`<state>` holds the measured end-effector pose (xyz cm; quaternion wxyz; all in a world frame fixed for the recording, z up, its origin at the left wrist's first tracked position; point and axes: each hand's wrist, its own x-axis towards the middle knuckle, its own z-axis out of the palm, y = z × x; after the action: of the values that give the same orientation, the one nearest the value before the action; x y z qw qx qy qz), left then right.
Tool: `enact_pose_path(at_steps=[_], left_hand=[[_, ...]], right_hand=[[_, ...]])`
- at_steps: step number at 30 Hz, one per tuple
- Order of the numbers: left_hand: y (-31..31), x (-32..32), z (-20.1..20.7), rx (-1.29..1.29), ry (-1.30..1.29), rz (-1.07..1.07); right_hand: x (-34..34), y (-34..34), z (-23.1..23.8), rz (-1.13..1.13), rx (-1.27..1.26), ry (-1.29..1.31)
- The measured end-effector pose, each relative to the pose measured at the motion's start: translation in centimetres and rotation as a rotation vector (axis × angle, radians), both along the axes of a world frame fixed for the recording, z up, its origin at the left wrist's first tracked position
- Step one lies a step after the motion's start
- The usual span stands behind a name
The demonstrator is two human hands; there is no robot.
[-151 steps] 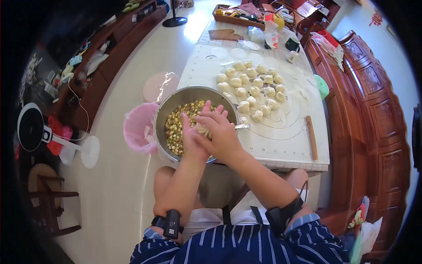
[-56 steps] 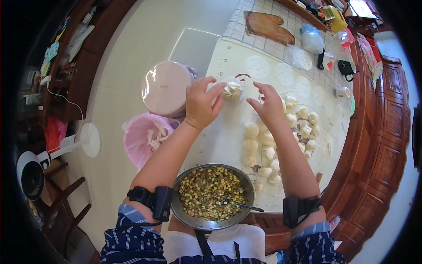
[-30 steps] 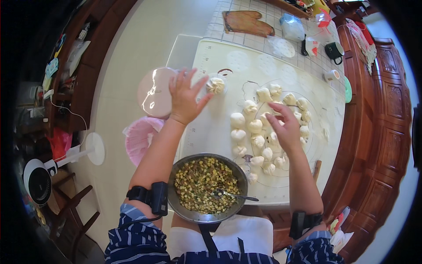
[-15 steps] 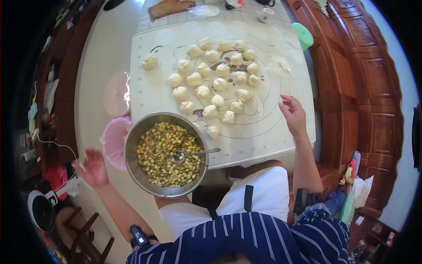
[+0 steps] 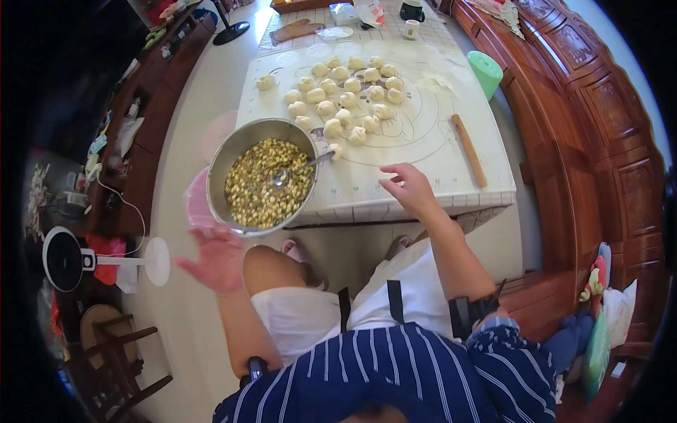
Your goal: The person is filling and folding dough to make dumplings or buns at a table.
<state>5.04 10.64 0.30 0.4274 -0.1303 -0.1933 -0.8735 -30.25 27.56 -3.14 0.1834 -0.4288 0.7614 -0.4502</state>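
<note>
A large steel bowl (image 5: 303,199) of chopped yellow-green filling (image 5: 261,194) stands at the table's near left corner. What bears its weight is hidden. A metal spoon (image 5: 305,166) rests in the filling, its handle over the right rim. My left hand (image 5: 217,257) is open and empty, fingers spread, just below the bowl's near left rim. Over the table's near edge my right hand (image 5: 410,189) hovers with nothing in it, thumb and fingers apart. Several pale dough buns (image 5: 347,99) sit across the white mat (image 5: 423,151). To their right lies a wooden rolling pin (image 5: 469,150).
A pink bag-like thing (image 5: 199,201) shows left of the bowl. At the table's right edge is a green roll (image 5: 485,74). Beyond the mat lie a brown mitt-like thing (image 5: 297,31) and a white cup (image 5: 412,28). A wooden chair (image 5: 116,338) stands at lower left.
The view has shifted. My right hand has moved left from the mat's right side, and the rolling pin now shows there. My left hand has come closer to the bowl.
</note>
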Motion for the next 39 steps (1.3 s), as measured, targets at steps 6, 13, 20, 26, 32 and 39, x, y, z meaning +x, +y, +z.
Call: enact_pose_path(at_steps=[6,13,20,26,32,39], left_hand=[[10.6,-7.2,-3.6,-0.026,-0.251,-0.61],[11.0,-11.5,-6.5,0.071,-0.492,-0.671],[9.1,-11.8,-8.0,0.286,-0.465,-0.576],[9.1,-16.2,-6.3,0.413,-0.701,-0.48],[9.6,-24.0,-4.4,0.526,-0.559,-0.632],[8.6,-29.5,-6.2,0.532,-0.748,-0.675]], right_hand=[[-1.1,-4.2,-1.0,0.042,0.093,0.246],[1.3,-11.6,-1.7,0.132,0.398,0.564],[1.3,-11.4,-4.2,-0.047,0.112,0.379],[1.0,-5.7,-0.4,-0.154,-0.38,-0.941],[0.2,1.2,1.4,-0.151,-0.183,-0.27],[-5.1,2.2,2.2,0.048,-0.207,0.364]])
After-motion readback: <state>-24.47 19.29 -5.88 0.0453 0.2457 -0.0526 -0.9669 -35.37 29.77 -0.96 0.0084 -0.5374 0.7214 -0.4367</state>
